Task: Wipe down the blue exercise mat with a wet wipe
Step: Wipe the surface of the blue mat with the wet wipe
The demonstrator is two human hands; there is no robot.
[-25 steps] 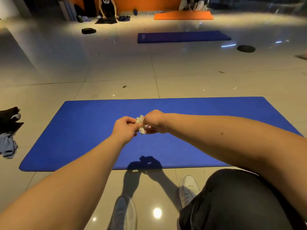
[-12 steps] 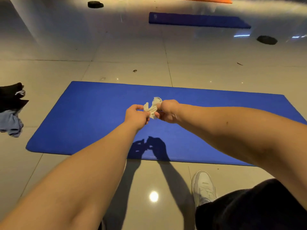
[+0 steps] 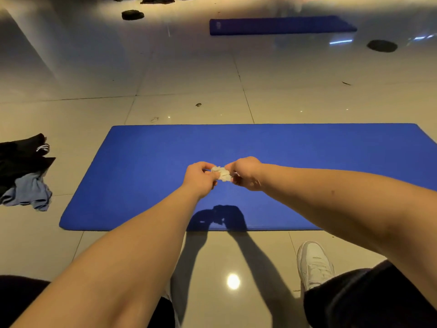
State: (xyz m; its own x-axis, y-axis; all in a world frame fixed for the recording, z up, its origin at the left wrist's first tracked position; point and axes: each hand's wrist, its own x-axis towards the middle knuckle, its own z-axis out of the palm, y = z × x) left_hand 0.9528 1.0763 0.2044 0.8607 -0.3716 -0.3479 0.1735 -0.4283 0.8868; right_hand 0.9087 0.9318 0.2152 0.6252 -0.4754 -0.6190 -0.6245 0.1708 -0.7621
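Note:
The blue exercise mat [image 3: 142, 166] lies flat across the tiled floor in front of me. A crumpled white wet wipe [image 3: 221, 173] hangs in the air above the mat's middle. My left hand [image 3: 199, 178] pinches its left side and my right hand [image 3: 244, 172] pinches its right side, both with fingers curled. The two hands nearly touch each other. Their shadow falls on the mat's near edge.
Dark and light-blue clothes [image 3: 23, 171] lie on the floor left of the mat. A second blue mat [image 3: 281, 26] and two dark round discs [image 3: 382, 46] [image 3: 132, 14] lie farther back. My white shoe [image 3: 313, 263] stands just before the mat's near edge.
The wipe stuck up loosely between my hands half a second ago; now it is bunched tighter between them. The view has shifted over the floor.

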